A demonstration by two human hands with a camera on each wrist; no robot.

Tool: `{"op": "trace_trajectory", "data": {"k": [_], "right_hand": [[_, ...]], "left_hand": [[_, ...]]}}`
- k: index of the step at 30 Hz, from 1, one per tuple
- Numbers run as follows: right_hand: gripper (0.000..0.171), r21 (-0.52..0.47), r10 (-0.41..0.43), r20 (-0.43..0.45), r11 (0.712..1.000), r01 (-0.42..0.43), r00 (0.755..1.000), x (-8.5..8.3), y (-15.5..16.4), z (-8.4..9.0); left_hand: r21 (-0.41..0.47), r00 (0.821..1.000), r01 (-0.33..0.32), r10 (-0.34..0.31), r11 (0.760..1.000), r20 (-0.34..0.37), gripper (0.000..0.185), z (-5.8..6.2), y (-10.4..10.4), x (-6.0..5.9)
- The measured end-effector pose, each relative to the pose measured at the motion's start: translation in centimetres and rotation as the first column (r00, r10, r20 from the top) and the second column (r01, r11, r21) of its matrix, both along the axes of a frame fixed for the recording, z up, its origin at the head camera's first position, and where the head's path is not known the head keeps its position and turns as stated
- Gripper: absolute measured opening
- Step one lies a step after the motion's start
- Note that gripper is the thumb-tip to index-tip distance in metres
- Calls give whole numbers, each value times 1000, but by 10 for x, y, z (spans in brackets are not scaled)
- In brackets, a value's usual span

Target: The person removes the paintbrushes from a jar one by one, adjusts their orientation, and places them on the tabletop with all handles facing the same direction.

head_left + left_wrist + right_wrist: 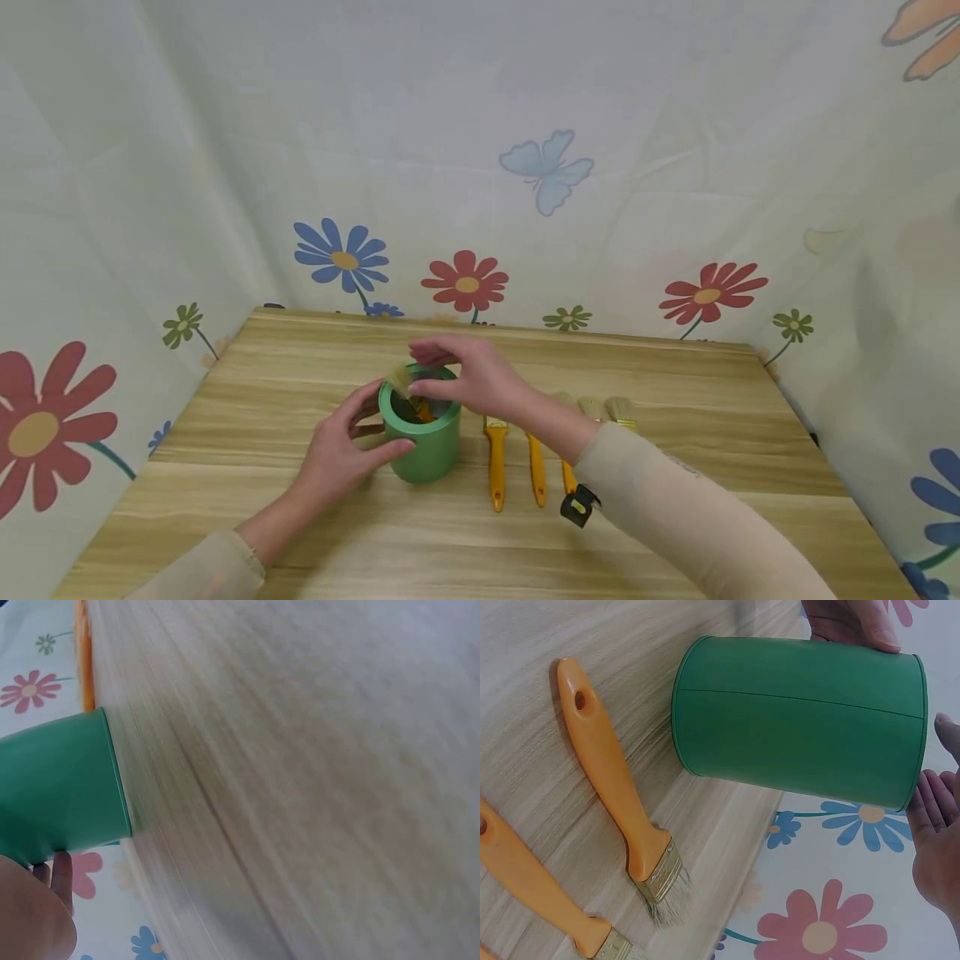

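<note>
A green cylindrical pot point(427, 457) stands upright on the wooden table. My left hand point(333, 454) grips its left side, thumb at the front and fingers behind. Inside the pot is a paintbrush, its pale bristles point(401, 381) up at the left rim and an orange part lower down. Over the rim hovers my right hand point(483, 377), thumb and fingers spread apart near those bristles; in the right wrist view its fingers point(934, 796) are beside the pot's rim with nothing between them and the thumb. In the left wrist view the pot's wall point(64, 787) shows above the left fingertips.
Right of the pot, orange-handled paintbrushes point(497, 467) lie in a row, bristles away from me; my right forearm point(645, 483) covers part of them. A small black device point(577, 506) shows at the right wrist. A flower-print curtain point(405, 167) hangs behind the table point(300, 358).
</note>
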State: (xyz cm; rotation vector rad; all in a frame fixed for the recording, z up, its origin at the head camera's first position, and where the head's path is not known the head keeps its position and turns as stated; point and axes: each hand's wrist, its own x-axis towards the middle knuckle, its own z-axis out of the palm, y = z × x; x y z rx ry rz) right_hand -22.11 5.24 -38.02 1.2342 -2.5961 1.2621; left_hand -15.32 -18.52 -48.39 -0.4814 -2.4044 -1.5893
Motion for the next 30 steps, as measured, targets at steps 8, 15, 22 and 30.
{"op": "trace_trajectory", "data": {"k": [8,15,22,30], "right_hand": [[56,31,-10,-57,999,11,998,-5,-10,-1],[55,60,-8,-91,998,13,996,-7,-18,-3],[47,76,3,-140,997,8,990,-10,-25,-6],[31,89,35,-201,996,-17,979,-12,-32,-9]], "left_hand": [[-1,1000,-5,5,1000,-9,84,0,0,0],[13,1000,-4,4,1000,-22,82,0,1,0],[13,1000,3,-3,1000,-27,82,-3,0,-1],[10,1000,7,-7,1000,-23,82,-6,-2,-3]]}}
